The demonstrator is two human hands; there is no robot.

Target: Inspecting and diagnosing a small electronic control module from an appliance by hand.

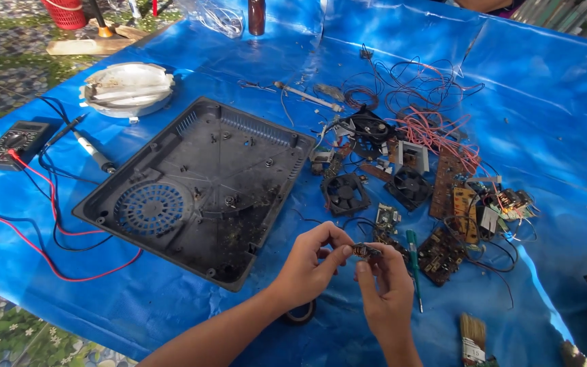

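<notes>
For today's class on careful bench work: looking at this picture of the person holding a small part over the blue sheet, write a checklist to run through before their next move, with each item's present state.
1. Small component pinched by both the left hand and right hand: ok.
2. Component's condition and type readable: cannot tell, too small.
3. Green-handled screwdriver lying close beside the right hand: ok.
4. Black casing lying open and apart from the hands: ok.
5. Multimeter switched off: cannot tell.
6. Loose boards and wires sorted: not ok, tangled heap.
</notes>
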